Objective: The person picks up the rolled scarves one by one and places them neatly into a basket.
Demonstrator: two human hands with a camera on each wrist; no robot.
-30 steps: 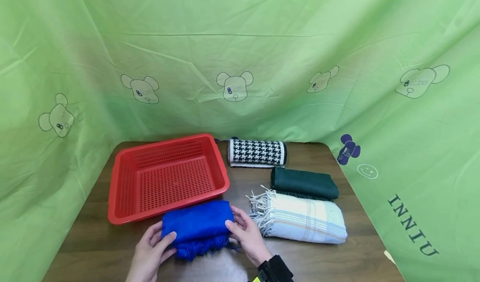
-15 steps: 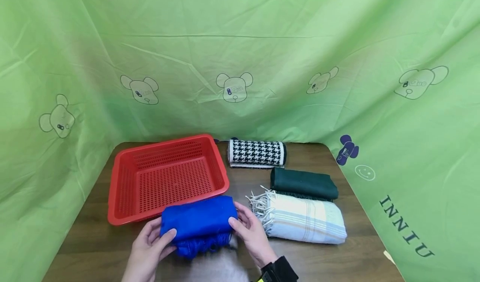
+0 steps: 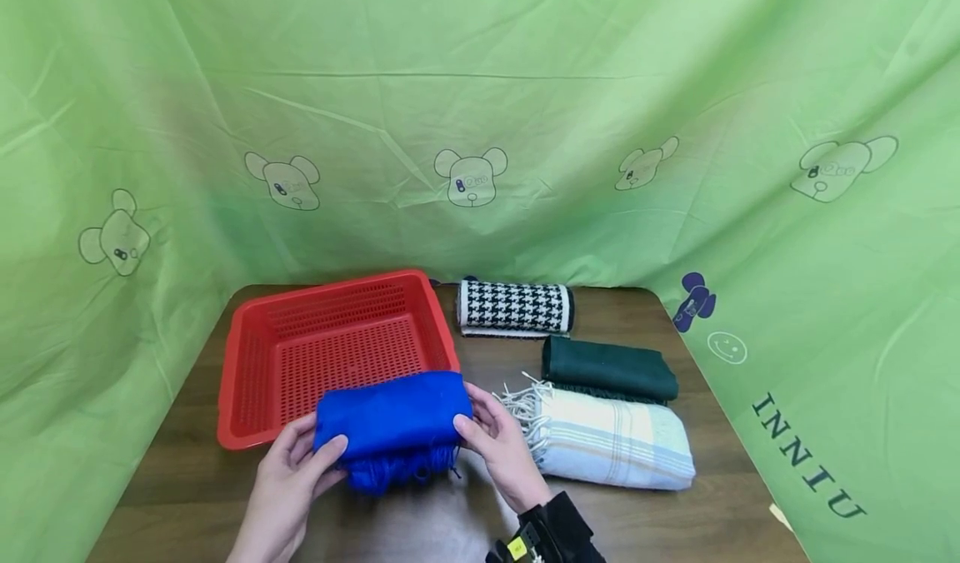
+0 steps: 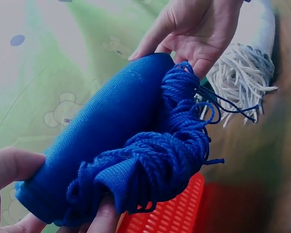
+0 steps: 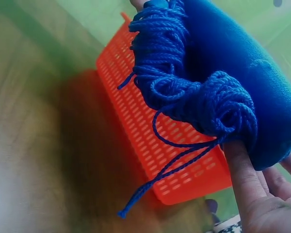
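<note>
Between both hands is a rolled blue scarf [image 3: 396,417] with twisted fringe along its near side. My left hand [image 3: 288,480] grips its left end, thumb on top and fingers beneath. At the right end my right hand [image 3: 501,446] holds it the same way. In the left wrist view the scarf [image 4: 111,107] is off the table, its fringe [image 4: 150,160] bunched and a few strands hanging loose. The red basket [image 3: 228,363] stands just behind the scarf, which covers part of its near rim. In the right wrist view the basket's side wall [image 5: 136,116] shows below the scarf.
On the right of the wooden table [image 3: 675,521] lie a white and light-blue fringed scarf [image 3: 615,438], a dark green roll [image 3: 607,369] and a black-and-white houndstooth roll [image 3: 514,306]. A green printed curtain [image 3: 480,88] closes off the back and sides.
Both hands have lifted the blue scarf and carried it slightly away from the person, so it now overlaps the basket's near rim. The basket and the other rolls stay put.
</note>
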